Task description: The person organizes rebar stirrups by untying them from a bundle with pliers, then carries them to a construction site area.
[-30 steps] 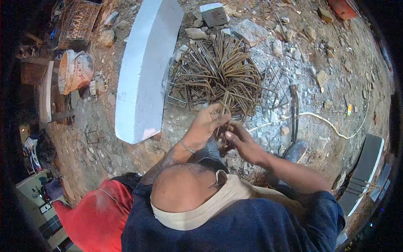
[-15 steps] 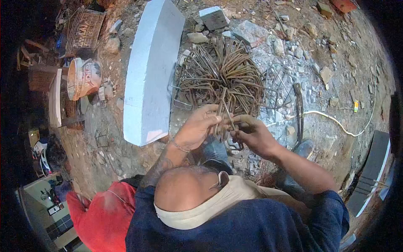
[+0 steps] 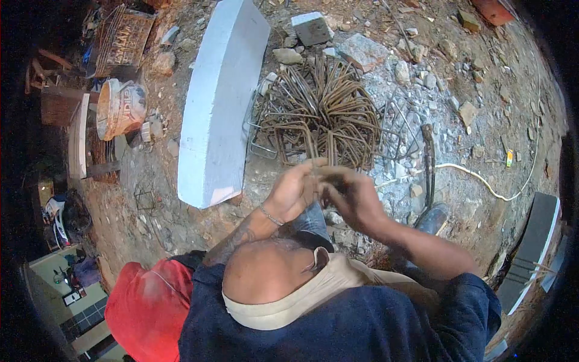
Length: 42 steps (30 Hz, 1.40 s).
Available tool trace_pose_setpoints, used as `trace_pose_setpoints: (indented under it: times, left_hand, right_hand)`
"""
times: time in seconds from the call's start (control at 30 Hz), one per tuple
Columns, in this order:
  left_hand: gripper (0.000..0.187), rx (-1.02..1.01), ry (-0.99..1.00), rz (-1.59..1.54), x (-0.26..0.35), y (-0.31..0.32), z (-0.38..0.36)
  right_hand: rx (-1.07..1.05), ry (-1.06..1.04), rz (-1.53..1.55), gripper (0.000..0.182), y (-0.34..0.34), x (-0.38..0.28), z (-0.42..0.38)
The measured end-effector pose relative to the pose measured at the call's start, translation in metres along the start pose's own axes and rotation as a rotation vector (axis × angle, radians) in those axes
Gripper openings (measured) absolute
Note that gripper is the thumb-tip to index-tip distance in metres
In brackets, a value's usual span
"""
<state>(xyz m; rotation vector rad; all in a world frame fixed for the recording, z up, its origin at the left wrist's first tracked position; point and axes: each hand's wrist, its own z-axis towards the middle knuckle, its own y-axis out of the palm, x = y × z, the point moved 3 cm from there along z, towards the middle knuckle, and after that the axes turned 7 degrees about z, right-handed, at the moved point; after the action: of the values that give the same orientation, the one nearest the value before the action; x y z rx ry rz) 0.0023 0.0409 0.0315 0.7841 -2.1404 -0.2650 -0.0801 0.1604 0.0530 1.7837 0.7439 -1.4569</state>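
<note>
A big round pile of bent steel rebar stirrups (image 3: 347, 111) lies on the rubble just beyond my hands. My left hand (image 3: 292, 190), with a bracelet at the wrist, has its fingers curled round bent rebar stirrups at the pile's near edge. My right hand (image 3: 353, 196) is slightly blurred and closes against the left one from the right, its fingers bent over the same stirrups. The fingers hide most of what is held, so how many pieces there are cannot be made out.
A long pale foam block (image 3: 220, 102) lies left of the pile. A dirty bucket (image 3: 122, 110) stands farther left. To the right are a dark metal bar (image 3: 429, 163), a white cable (image 3: 476, 176) and a dark slab (image 3: 531, 253). Broken stones cover the ground.
The hands have drawn closer together, with the right fingers now over the left. The stirrup ends that slanted up between them no longer show there.
</note>
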Motion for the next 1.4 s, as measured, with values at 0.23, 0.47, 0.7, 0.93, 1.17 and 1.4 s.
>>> trace_pose_setpoints:
  times: [0.23, 0.47, 0.7, 0.93, 1.17, 1.4]
  left_hand:
    - [0.038, 0.176, 0.089, -0.023, -0.006, 0.002, 0.005]
    - [0.024, 0.183, 0.052, -0.029, 0.008, -0.004, -0.001]
    - [0.02, 0.082, -0.044, 0.074, 0.024, -0.007, -0.011]
    - [0.014, 0.313, 0.093, 0.234, 0.03, -0.016, -0.012]
    - [0.019, 0.22, 0.148, 0.22, 0.027, -0.004, -0.001]
    - [0.02, 0.15, 0.065, 0.337, 0.015, -0.001, 0.01]
  right_hand:
    - [0.012, -0.162, -0.257, 0.019, -0.006, 0.0, 0.009]
    - [0.181, 0.257, -0.143, 0.039, -0.019, 0.029, 0.025]
    - [-0.129, 0.521, 0.454, 0.03, -0.013, 0.039, 0.009]
    - [-0.219, 0.463, 0.32, 0.031, -0.021, 0.033, -0.001]
    - [-0.239, 0.361, 0.243, 0.021, -0.018, 0.02, 0.012]
    - [-0.277, 0.331, 0.153, 0.018, -0.017, 0.028, 0.012]
